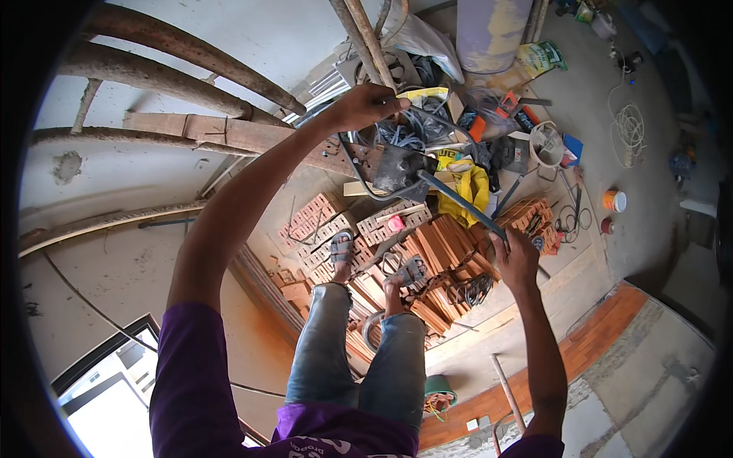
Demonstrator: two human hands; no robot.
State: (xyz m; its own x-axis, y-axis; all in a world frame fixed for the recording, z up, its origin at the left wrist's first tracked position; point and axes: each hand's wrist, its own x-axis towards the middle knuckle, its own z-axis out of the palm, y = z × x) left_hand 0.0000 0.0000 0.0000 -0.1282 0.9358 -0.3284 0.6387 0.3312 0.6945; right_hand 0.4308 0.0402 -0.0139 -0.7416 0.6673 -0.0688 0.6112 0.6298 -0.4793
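My left hand (370, 107) is raised at the upper middle, its fingers closed at a thin dark bent tube (439, 120) that runs off to the right. Lower and to the right, my right hand (515, 256) is wrapped round a straight grey-blue bar (460, 200). That bar slants up and left to a spot beside a dark square plate (393, 169). A dark curved length (353, 164) bends round the plate's left side; I cannot tell whether it joins the tube or the bar. Behind them lies a yellow cloth or bag (473, 191).
Stacked bricks (321, 210) and reddish-brown strips (443, 244) lie around my sandalled feet (412, 271). Wooden poles (153, 76) lean along the left wall. Bags and tools crowd the far side near a pale bucket (547, 145) and a purple drum (492, 34). A green bucket (439, 389) stands nearby.
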